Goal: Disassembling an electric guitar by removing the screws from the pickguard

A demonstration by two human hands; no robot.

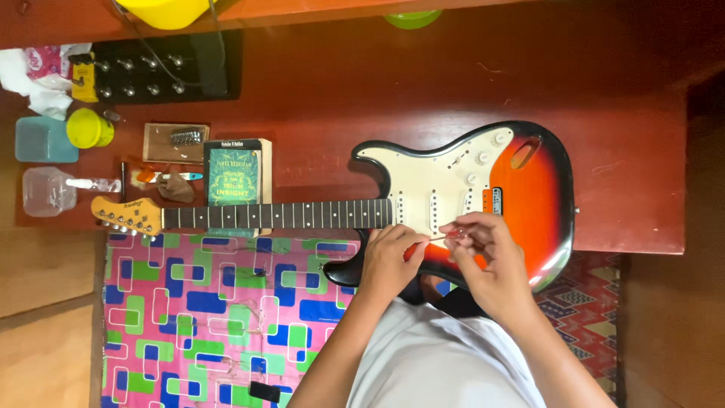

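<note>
Head view: an electric guitar (453, 193) lies flat on a reddish-brown wooden table (362, 91), body to the right, neck to the left. The body has a glossy sunburst finish, orange-red shading to black at the rounded edge, with a smooth cream pickguard (430, 177) carrying small round white knobs. The dark fretboard (279, 215) is crossed by thin metal frets; the pale wooden headstock (128, 214) bears metal tuning pegs.

Left hand (389, 257): rests at the lower edge of the body near the neck joint, fingers curled and pinched together on one end of a thin, stiff, wire-like piece (442, 238). Right hand (487, 253): thumb and forefinger closed on the other end of the same piece, just above the pickguard's lower edge. The piece is too small to identify.

The neck rests on a green-covered book (234, 172). Nearby: a shallow rectangular wooden tray (175, 142), a round yellow lid (88, 128), a translucent plastic container (47, 190). A patterned pink, blue and green mat (189, 317) lies below the table.
</note>
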